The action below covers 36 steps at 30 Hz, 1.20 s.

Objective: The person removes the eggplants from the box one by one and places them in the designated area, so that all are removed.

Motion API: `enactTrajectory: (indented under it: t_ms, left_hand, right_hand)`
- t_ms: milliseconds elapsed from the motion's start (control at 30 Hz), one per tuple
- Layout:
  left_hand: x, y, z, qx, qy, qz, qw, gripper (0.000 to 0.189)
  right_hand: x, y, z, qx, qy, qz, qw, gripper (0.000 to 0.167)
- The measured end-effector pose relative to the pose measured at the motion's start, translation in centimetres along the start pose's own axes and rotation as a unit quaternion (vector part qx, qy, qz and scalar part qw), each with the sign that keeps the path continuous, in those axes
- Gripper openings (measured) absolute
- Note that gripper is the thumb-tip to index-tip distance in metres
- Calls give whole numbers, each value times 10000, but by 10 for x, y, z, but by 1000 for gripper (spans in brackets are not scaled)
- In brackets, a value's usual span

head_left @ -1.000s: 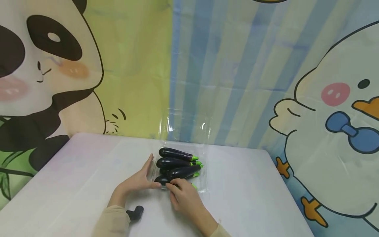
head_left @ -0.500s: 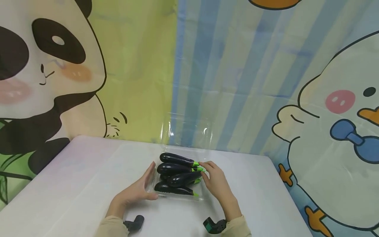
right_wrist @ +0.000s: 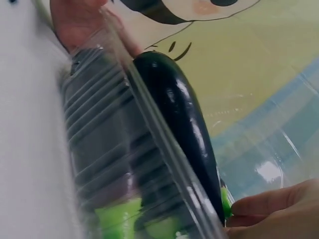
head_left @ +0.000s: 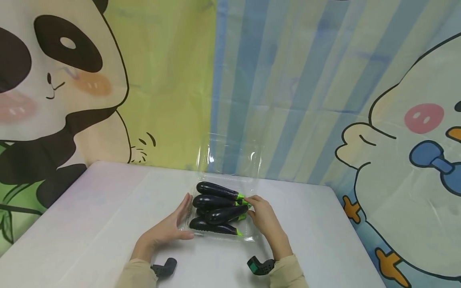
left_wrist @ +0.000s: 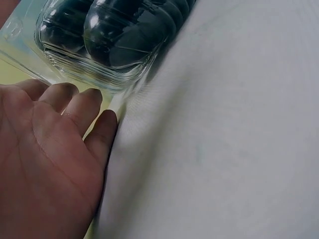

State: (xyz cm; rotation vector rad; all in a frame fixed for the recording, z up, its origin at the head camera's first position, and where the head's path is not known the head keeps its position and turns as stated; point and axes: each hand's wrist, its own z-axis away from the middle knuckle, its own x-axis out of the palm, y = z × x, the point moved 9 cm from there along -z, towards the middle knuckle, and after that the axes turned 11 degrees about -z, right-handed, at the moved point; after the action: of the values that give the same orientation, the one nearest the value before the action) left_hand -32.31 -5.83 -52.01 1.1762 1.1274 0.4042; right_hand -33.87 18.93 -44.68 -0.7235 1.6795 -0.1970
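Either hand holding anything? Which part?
Right hand touches an eggplant at its green stem end; pinch unclear. Left hand beside clear container, holds nothing.

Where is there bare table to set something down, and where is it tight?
Bare white tabletop stretches left of the left grip and right of the right grip, plus a patch between the black wrist devices. Crowded: the clear container, piled with eggplants, a grip at either side.

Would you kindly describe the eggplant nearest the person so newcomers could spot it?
On the white table sits an open clear box of eggplants. The nearest eggplant lies along the near wall. Its green stem sits alone; its neighbours' stems bunch beside the right hand.
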Motion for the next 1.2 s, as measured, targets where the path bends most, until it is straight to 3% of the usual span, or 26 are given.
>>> enactTrajectory:
  t_ms: [200,567,933,1200]
  left_hand:
    - [0,3,-1,194,-51,92,9998,125]
    - [-2,9,2,166,-29,-96,9998,125]
    - [0,4,1,82,64,-143,9998,125]
    - [-1,6,1,103,26,-85,9999,124]
  right_hand:
    - [1,-10,-1,-161,107,320,9993,28]
    - [-1,-12,3,-122,166,297,9993,27]
    - [3,-6,2,-89,-190,482,9986,27]
    - [1,-2,3,-42,-661,52,9978,24]
